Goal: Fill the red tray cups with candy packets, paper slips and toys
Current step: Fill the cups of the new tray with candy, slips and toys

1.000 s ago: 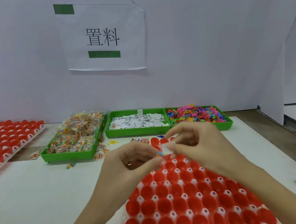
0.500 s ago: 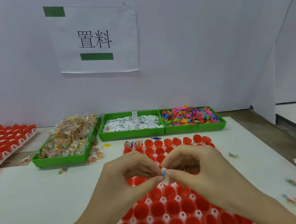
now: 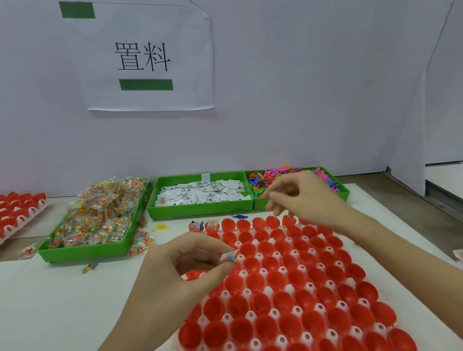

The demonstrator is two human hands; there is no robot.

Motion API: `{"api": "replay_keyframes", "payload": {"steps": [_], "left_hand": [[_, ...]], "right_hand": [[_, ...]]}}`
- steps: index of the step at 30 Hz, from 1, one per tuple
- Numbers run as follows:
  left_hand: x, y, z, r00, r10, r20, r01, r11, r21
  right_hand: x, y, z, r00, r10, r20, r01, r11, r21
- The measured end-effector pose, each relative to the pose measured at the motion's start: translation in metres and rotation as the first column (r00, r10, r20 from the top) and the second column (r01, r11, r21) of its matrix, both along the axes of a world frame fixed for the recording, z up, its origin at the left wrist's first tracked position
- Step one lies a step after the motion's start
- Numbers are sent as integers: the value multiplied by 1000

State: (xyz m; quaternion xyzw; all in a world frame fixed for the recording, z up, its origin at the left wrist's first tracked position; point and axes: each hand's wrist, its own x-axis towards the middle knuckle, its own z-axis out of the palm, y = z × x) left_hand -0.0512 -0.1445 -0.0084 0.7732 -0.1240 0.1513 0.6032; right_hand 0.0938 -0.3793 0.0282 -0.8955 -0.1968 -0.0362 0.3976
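Seemingly left hand (image 3: 188, 267) pinching toy (image 3: 230, 259), right hand (image 3: 306, 196) loose

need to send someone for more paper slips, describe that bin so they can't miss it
Under the paper sign on the back wall, three green bins stand in a row. The paper slip bin is the middle one. It alone holds white printed slips, between the candy packet bin and the toy bin.

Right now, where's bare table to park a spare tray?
Bare white table left of the red tray, in front of the candy bin; only a stray packet there. Narrower strip right of the tray. Crowded: the gap between bins and tray.
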Motion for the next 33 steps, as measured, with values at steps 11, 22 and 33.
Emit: {"api": "replay_keyframes", "payload": {"steps": [11,22,33], "left_hand": [[6,7,-4,999,37,16,-37,999,-23],[9,12,-3,997,79,9,-79,996,-42],[8,8,-3,995,97,-37,-99,993,-68]], "right_hand": [[123,15,-37,989,-102,111,132,941,-312],[130,23,-41,968,-194,161,228,947,-227],[27,14,-17,953,167,-254,-16,861,508]]}}
